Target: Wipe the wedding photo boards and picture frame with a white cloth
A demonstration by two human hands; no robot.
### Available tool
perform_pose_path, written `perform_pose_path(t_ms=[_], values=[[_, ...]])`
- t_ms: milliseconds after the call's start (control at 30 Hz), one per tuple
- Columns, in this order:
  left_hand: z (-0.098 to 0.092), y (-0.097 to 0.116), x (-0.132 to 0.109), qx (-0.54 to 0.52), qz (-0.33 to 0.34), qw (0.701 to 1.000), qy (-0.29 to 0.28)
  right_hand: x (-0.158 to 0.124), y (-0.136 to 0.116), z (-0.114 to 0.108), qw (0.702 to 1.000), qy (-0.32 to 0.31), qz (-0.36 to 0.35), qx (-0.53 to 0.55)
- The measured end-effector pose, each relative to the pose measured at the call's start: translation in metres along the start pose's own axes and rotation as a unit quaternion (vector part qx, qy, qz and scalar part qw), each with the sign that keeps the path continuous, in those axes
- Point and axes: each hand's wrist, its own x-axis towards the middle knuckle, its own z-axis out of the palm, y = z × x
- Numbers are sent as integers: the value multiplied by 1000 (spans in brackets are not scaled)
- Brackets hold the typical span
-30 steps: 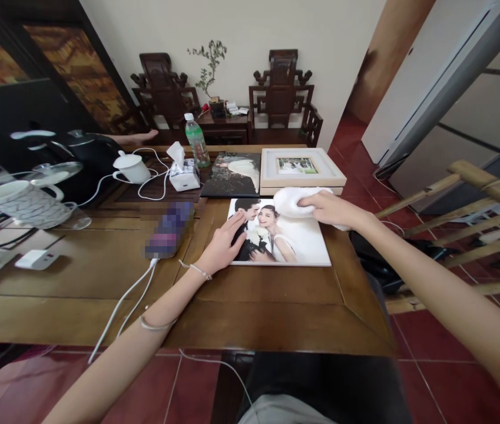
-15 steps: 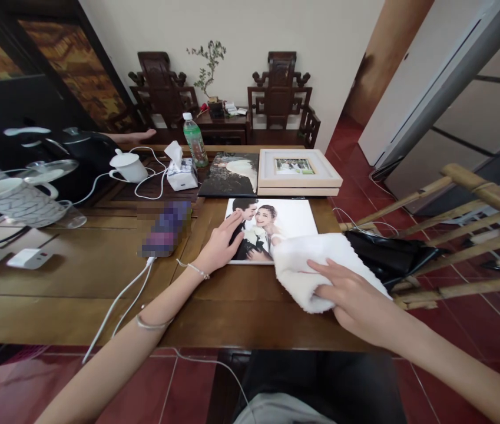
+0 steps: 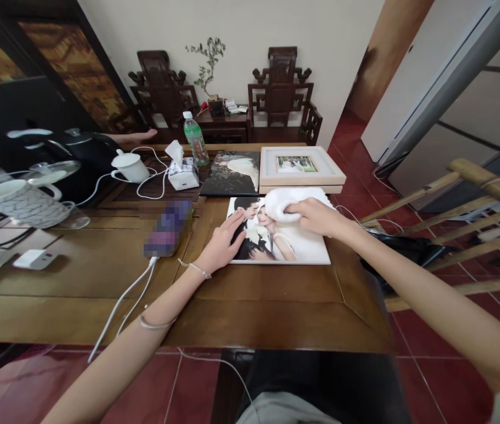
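Note:
A flat photo panel (image 3: 307, 247) showing a couple lies on the wooden table (image 3: 258, 318) in front of me. My left hand (image 3: 222, 238) rests on its left edge with the fingers stretched out. In my right hand (image 3: 318, 217) is a bunched white cloth (image 3: 278, 203), pressed on the panel's upper right part and covering some of the picture. Just behind the panel lie a dark photo panel (image 3: 227, 174) and, to its right, stacked light wood picture frames (image 3: 271, 171), the top one with a small photo.
Left of the panel lies a phone (image 3: 168, 229) with a white cable. Farther left stand a patterned mug (image 3: 24, 203), a lidded white cup (image 3: 130, 168) and a white charger (image 3: 35, 259). A tissue box (image 3: 183, 176) and a green bottle (image 3: 195, 141) stand behind. A bamboo rack (image 3: 474, 176) is at right.
My right hand has moved the white cloth up and left from the panel's lower right corner to its upper right part. My left hand stays in place.

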Motion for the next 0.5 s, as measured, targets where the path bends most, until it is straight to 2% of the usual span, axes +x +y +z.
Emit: perform_pose_path(t_ms=[133,267,433,500], values=[[0,0,0,-3,-2,1000,3,16,10,0,1000,16,0,20],[1,-1,-1,-5,-2,1000,3,12,3,1,999,27,0,22],[2,-2,-1,-8,4,1000,6,-29,-32,10,1000,10,18,2],[3,-2,-1,-6,5,1000,9,-53,-50,14,1000,0,-3,-5]])
